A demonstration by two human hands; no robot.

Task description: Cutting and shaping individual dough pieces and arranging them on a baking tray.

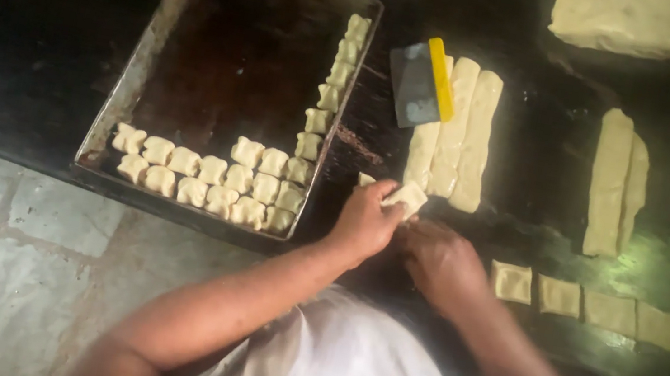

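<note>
Our left hand (363,221) pinches a small dough piece (406,196) just above the dark table (33,25), beside the baking tray (166,11). Our right hand (439,261) rests close by, fingers curled; we cannot tell its grip. 3 dough strips (456,127) lie ahead, touching a scraper (419,84). 4 cut squares (585,306) sit to the right.

A dark, glossy worktable (33,25) carries a rusty metal baking tray (163,29); right of the tray lie a yellow-handled steel scraper (420,84) and pale dough strips (455,131).
</note>
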